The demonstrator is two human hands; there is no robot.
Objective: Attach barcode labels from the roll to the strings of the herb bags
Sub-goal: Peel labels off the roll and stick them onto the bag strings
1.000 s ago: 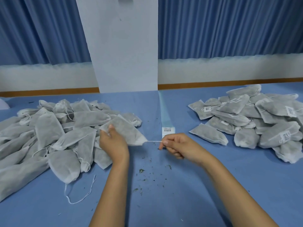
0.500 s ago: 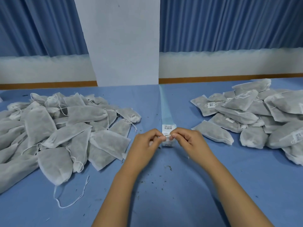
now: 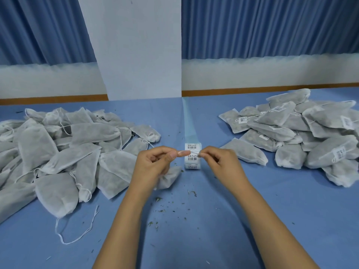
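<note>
Two hands meet over the middle of the table [image 3: 291,200]: the left hand [image 3: 155,164] and the right hand [image 3: 219,162] each pinch one end of a short run of string [image 3: 194,152] between thumb and forefinger, the other fingers loosely curled. The string is pulled taut just over the labels [image 3: 192,146], a strip lying flat whose bare backing runs away toward the wall; whether it already touches a label I cannot tell. The bag [image 3: 169,178] lies under the left wrist, partly hidden. Farther out, the unlabelled pile [image 3: 68,152] sits to the left and the labelled pile [image 3: 301,136] to the right, well apart; crumbs [image 3: 159,199] and a loose string [image 3: 77,232] lie nearer the person. The step in hand looks like setting the string across a label so the label can fold round it. If the string slackens or lands askew, the label may close crooked or stick to its neighbour. Lifting too fast could drag the whole strip, since nothing pins it. A crumb caught in the glue would weaken the hold, and a hard tug might cinch or tip the bag.
</note>
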